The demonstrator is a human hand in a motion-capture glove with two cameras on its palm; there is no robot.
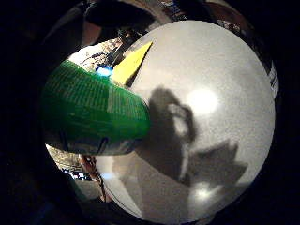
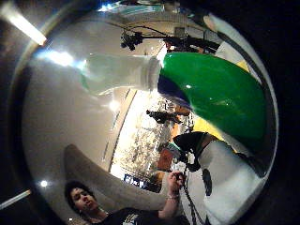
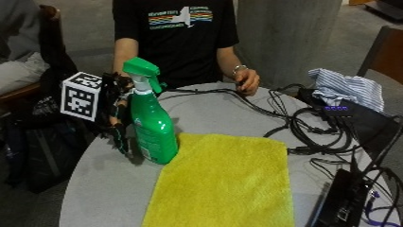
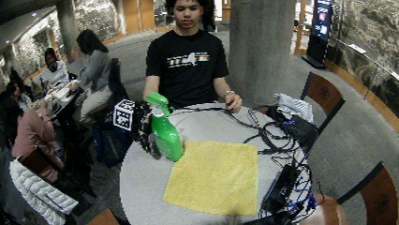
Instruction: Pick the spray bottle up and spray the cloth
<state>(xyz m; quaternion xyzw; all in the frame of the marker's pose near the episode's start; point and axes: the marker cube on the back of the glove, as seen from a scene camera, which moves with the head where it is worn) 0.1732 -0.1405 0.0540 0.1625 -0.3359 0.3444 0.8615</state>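
Observation:
A green spray bottle (image 3: 151,132) (image 4: 167,136) with a green trigger head stands upright on the round grey table (image 3: 107,189), touching the left edge of the yellow cloth (image 3: 226,179) (image 4: 215,176), which lies flat. My gloved right hand (image 3: 119,127) (image 4: 144,131) is right against the bottle's left side, palm toward it, fingers pointing down and not curled round it. In the palm views the bottle's green body (image 1: 89,112) (image 2: 215,89) looms close, with a corner of the cloth (image 1: 130,63) beyond it.
The person's bare left hand (image 3: 247,79) rests at the table's far edge on black cables (image 3: 296,123). The cables spread over the right side toward black devices (image 3: 343,198). A striped cloth (image 3: 346,87) lies at the far right.

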